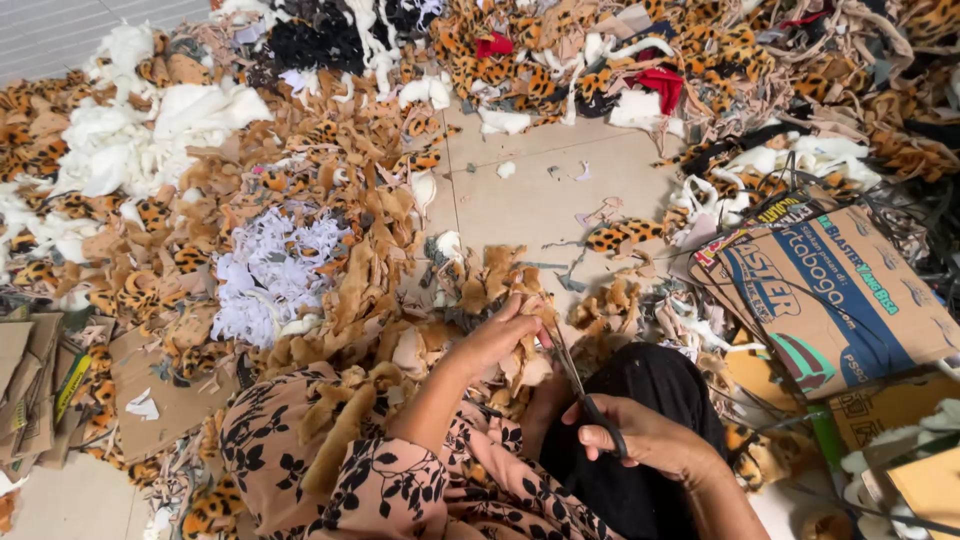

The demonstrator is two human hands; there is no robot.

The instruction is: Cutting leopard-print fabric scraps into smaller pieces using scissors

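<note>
Low centre of the head view: a tan plush scrap (pixel 522 300) is pinched in the left hand (pixel 497 338), fingers closed narrow on it, held just above the lap. Scissors (pixel 578 385) are gripped by the right hand (pixel 643 436), fingers wrapped through the dark handles; blades are angled up-left and meet the scrap's lower edge. Whether the blades are parted or closed cannot be told. Both forearms are covered by pink sleeves with a black floral print (pixel 400 480). A black cloth (pixel 650 380) is draped over the knee, just behind the right hand.

Floor (pixel 540 190) is tiled, pale, bare only in a patch ahead of the hands. Around that patch, heaps of offcuts are piled: tan and leopard-print plush (pixel 330 170) to the left and ahead, white fleece (pixel 120 140) far left, shredded white-lilac scraps (pixel 265 270) left of the left hand, red bits (pixel 660 85) at top centre. A printed cardboard box (pixel 830 290), flattened and tilted, is lying right of the hands, well apart from them. Flat cardboard pieces (pixel 30 380) are stacked at the left edge.
</note>
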